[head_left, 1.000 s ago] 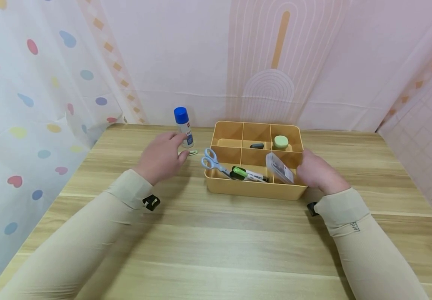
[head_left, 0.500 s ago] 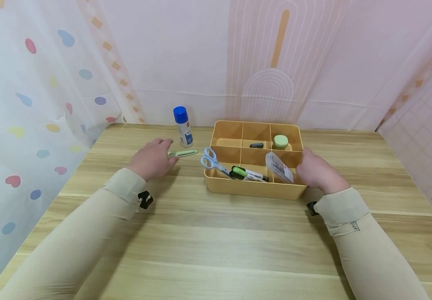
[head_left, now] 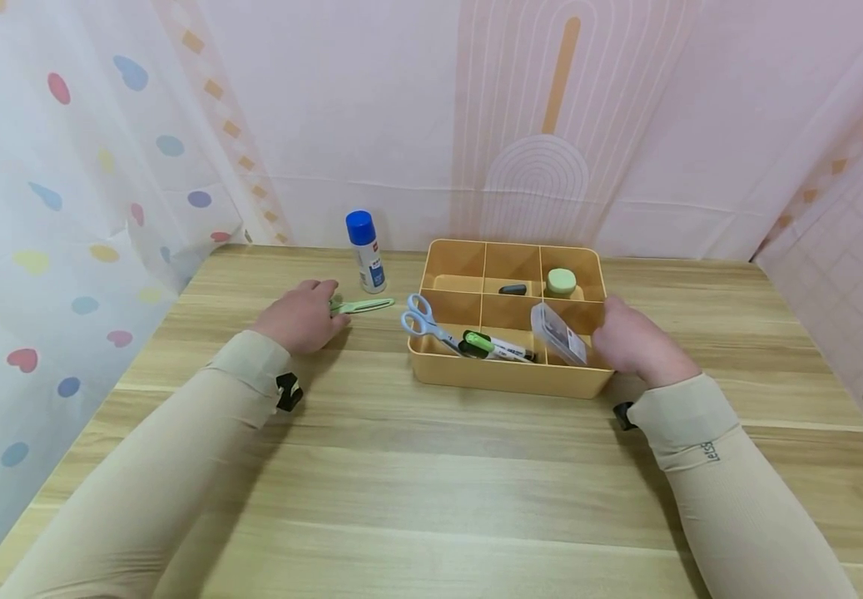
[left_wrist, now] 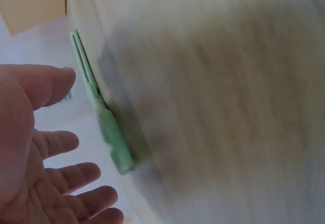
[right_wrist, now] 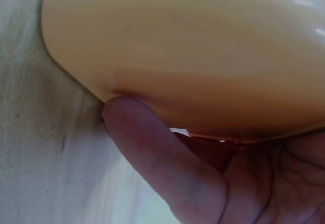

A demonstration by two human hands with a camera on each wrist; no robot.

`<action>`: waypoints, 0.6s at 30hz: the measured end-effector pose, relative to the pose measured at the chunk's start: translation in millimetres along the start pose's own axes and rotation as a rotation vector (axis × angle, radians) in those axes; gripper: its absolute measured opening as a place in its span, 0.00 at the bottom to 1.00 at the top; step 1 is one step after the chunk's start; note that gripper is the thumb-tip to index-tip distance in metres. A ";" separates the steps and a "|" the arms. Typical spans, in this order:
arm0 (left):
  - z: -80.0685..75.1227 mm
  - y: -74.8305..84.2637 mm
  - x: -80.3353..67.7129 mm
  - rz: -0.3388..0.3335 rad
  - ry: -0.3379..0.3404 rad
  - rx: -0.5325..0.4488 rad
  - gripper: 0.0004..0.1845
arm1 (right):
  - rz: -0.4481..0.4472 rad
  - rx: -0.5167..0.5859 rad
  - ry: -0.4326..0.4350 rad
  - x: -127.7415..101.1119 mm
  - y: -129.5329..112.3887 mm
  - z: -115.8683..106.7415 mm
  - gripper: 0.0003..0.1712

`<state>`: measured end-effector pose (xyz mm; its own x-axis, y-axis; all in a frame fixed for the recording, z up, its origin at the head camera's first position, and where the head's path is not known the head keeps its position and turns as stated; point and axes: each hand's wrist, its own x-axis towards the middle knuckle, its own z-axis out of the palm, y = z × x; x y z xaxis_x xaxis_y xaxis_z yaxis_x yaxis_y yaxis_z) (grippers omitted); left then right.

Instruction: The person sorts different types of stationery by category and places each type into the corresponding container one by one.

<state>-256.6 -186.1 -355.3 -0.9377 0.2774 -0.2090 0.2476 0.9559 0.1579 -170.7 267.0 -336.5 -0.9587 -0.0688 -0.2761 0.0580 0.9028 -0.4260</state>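
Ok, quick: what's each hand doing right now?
Left hand: open, fingers relaxed beside the green tool, not gripping it.
Right hand: holds the orange organizer tray at its right end.

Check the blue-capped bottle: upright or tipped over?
Upright. The blue-capped bottle stands on its base on the table, cap on top, just beyond the left hand.
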 end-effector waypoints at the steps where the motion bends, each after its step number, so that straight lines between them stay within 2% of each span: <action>1: 0.7 -0.9 1.1 -0.003 -0.008 -0.003 0.41 | -0.001 0.000 0.001 -0.1 0.0 0.0 0.34; 11: 6.6 -11.6 11.7 -0.007 -0.048 -0.012 0.39 | -0.007 -0.002 0.006 0.2 0.3 0.1 0.33; 18: 7.3 -12.3 14.0 -0.009 -0.068 0.003 0.35 | 0.009 0.007 -0.005 -0.2 0.3 -0.1 0.33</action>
<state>-270.9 -193.3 -367.2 -0.9212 0.2744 -0.2759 0.2399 0.9587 0.1525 -170.5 267.4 -336.5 -0.9567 -0.0626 -0.2843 0.0687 0.9004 -0.4295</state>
